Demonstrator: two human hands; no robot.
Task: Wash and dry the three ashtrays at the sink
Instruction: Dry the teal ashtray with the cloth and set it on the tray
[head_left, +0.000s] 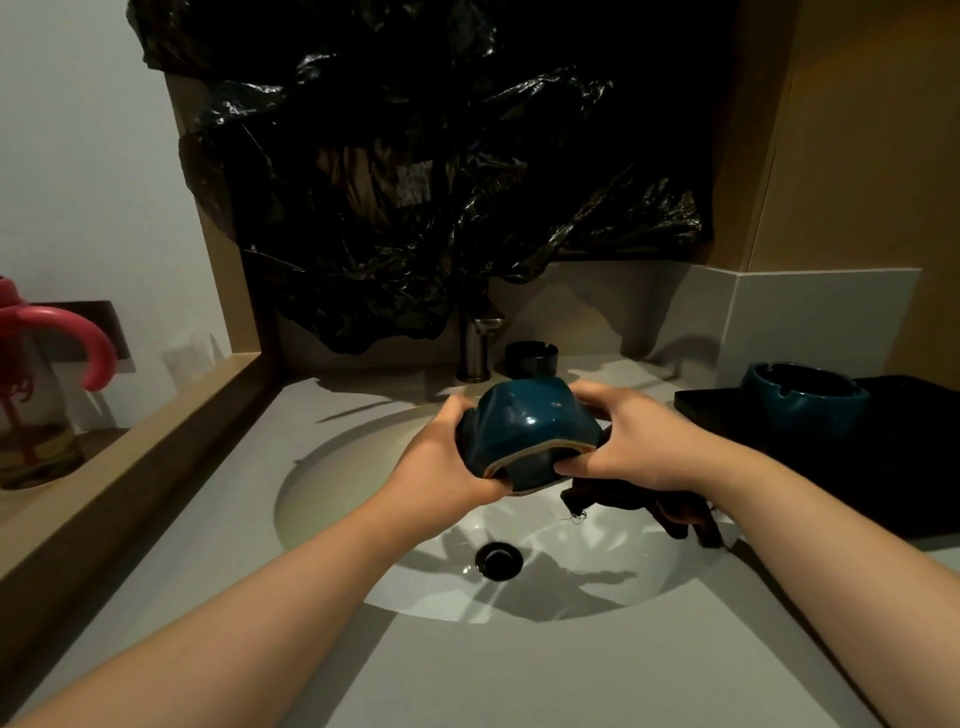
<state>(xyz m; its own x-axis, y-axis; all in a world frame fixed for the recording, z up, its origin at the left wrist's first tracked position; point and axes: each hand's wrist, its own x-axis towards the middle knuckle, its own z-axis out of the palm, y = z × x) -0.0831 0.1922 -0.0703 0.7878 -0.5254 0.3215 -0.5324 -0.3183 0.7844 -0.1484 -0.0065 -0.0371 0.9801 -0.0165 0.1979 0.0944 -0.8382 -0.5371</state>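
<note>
The teal ashtray (530, 421) sits over the sink (332, 525), squarely between the two hands, tipped so its unglazed base ring faces the person and its mouth points away toward the tap (475, 343). The left hand (447, 457) cups its left side, fingers curled under. The right hand (634, 441) grips the right side, fingers (592, 397) over the top, thumb at the base, with a dark cloth (675, 512) bunched beneath. Drying probably means turning the mouth toward that cloth.
</note>
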